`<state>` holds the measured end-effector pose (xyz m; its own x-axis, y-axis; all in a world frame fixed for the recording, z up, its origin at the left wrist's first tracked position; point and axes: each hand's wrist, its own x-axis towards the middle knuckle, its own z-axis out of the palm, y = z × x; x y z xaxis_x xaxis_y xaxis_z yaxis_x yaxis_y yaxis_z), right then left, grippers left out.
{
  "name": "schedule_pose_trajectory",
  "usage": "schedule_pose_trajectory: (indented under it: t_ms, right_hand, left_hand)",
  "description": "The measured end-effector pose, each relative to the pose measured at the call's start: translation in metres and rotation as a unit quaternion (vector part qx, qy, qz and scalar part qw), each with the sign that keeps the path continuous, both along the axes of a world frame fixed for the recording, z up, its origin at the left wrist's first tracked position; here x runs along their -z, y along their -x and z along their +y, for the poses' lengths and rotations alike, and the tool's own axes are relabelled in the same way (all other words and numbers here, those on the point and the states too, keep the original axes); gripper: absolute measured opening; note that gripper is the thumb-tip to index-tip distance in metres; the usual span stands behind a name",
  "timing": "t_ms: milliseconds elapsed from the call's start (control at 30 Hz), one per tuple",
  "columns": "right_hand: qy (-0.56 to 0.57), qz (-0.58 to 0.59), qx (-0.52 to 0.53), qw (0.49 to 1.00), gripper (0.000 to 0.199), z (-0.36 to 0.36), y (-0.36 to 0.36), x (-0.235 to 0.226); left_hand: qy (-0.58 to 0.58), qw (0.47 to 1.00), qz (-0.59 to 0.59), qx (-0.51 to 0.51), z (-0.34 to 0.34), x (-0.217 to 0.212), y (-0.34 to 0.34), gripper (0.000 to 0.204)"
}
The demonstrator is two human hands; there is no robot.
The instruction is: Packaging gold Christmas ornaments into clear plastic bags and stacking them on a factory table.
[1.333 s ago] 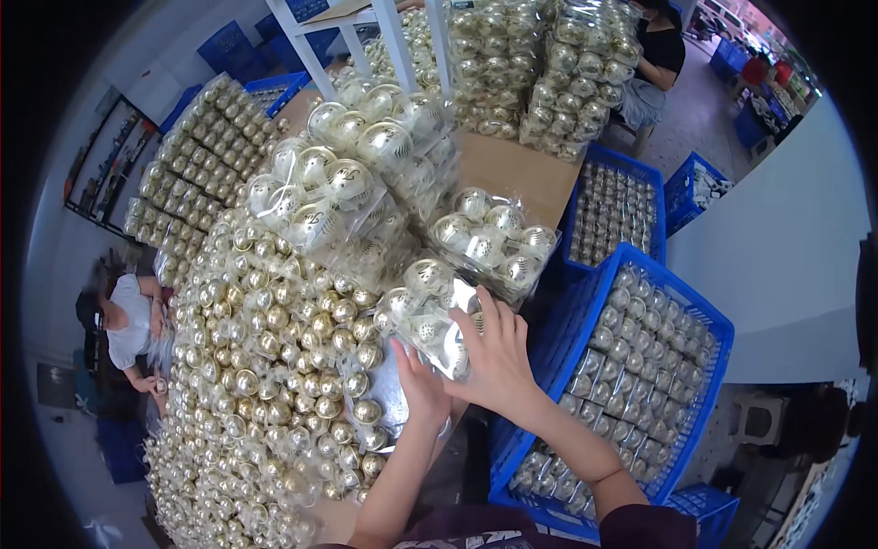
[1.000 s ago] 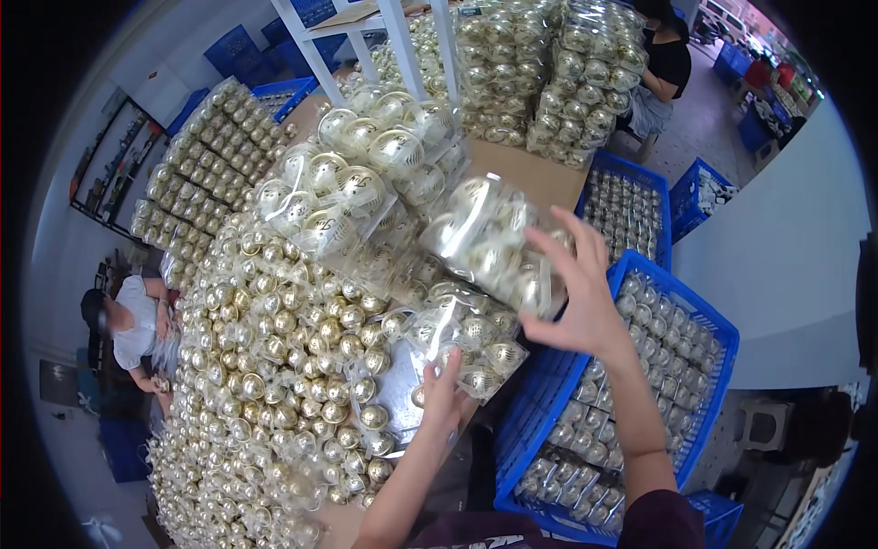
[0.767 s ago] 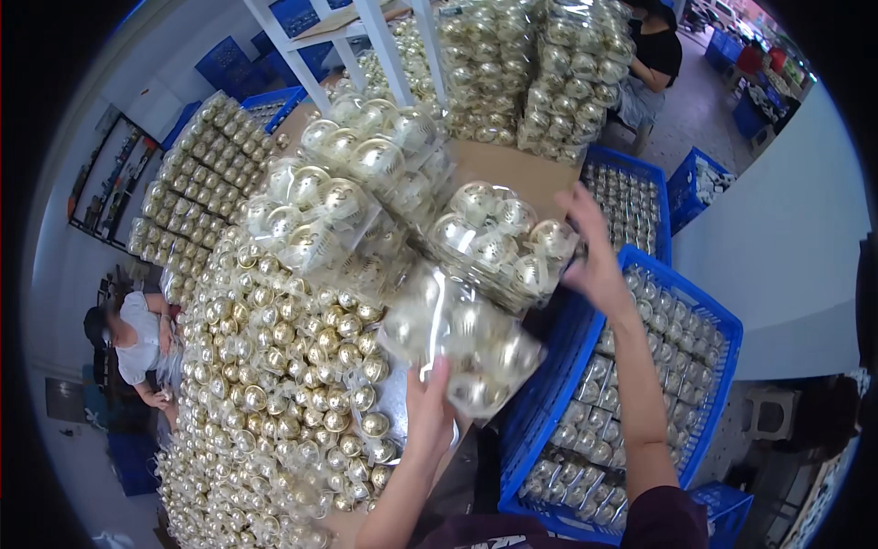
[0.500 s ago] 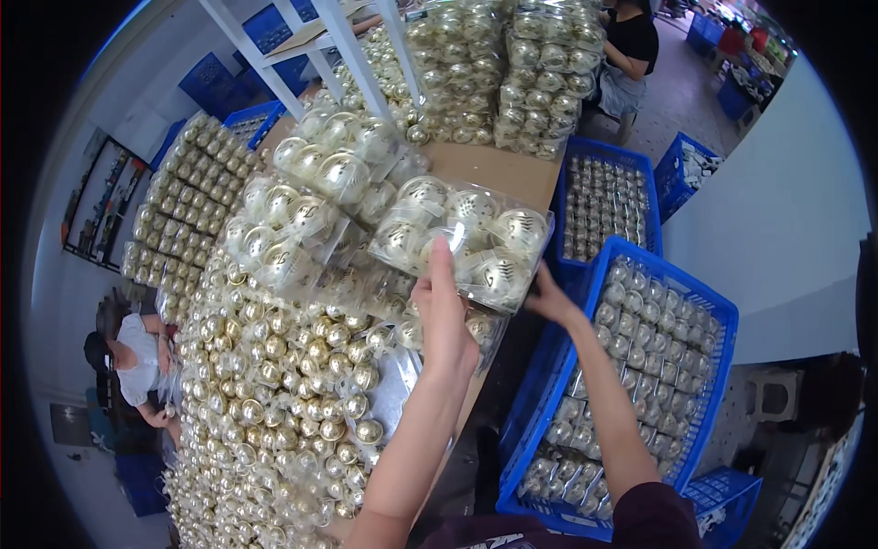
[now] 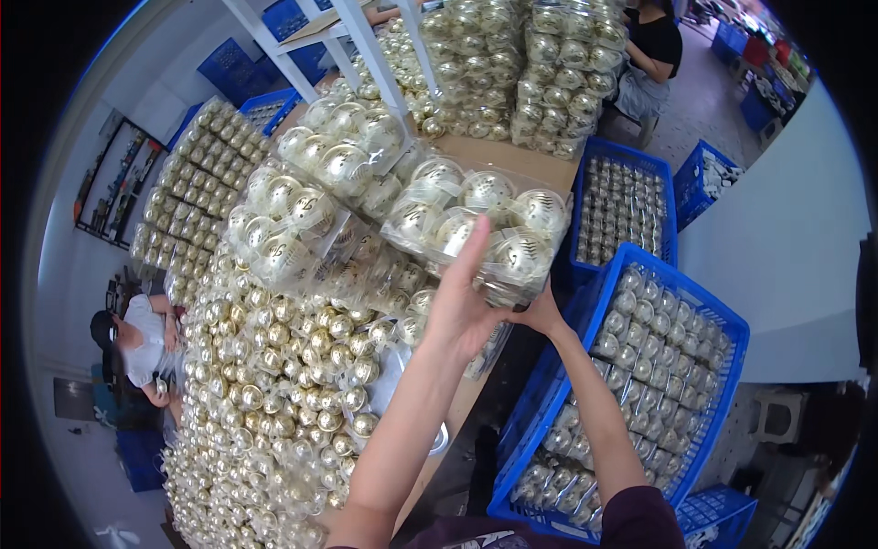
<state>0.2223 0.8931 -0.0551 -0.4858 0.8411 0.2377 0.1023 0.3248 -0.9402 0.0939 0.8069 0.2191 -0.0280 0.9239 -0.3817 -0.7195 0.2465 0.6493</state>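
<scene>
A clear plastic pack of pale gold baubles (image 5: 460,229) with dark markings sits at the top of a stack on the table's right side. My left hand (image 5: 466,306) grips its near side, thumb laid over the top and the other fingers hidden behind the plastic. At the pack's near right corner is my right hand (image 5: 541,316), closed against the side and underside. Its thumb reaches toward my left hand, while its fingertips are out of sight. Similar packs of baubles (image 5: 283,224) stand directly to the left, close against this one.
Loose gold baubles (image 5: 265,403) in plastic cover the table's near left. A blue crate (image 5: 736,366) full of packed baubles stands at the right, another blue crate (image 5: 672,183) beyond it. White table legs (image 5: 370,64) rise at the back. Co-workers (image 5: 654,46) sit far right and left.
My right hand has moved left and in against the pack's near corner, close to my left hand. The view has shifted slightly; the pack stays on the stack.
</scene>
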Motion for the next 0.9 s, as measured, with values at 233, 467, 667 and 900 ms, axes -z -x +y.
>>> schedule_pose_trajectory:
  t_ms: [233, 467, 667, 900]
  right_hand:
    - [-0.041, -0.031, -0.024, 0.998, 0.091, -0.004, -0.025, -0.014]
    - [-0.112, -0.027, 0.057, 0.992, 0.089, 0.065, -0.050, 0.003]
    - [-0.146, -0.089, 0.068, 0.983, 0.106, 0.141, -0.003, 0.023]
    - [-0.017, 0.125, 0.017, 0.992, 0.118, 0.148, 0.081, -0.056]
  left_hand:
    - [-0.017, 0.998, -0.044, -0.046, 0.014, 0.026, -0.025, 0.088]
    - [0.027, 0.996, 0.030, -0.081, 0.084, 0.026, -0.049, 0.106]
    - [0.089, 0.980, 0.092, -0.150, 0.161, 0.027, -0.021, 0.112]
    - [0.071, 0.956, 0.244, -0.144, 0.154, 0.031, 0.000, 0.120]
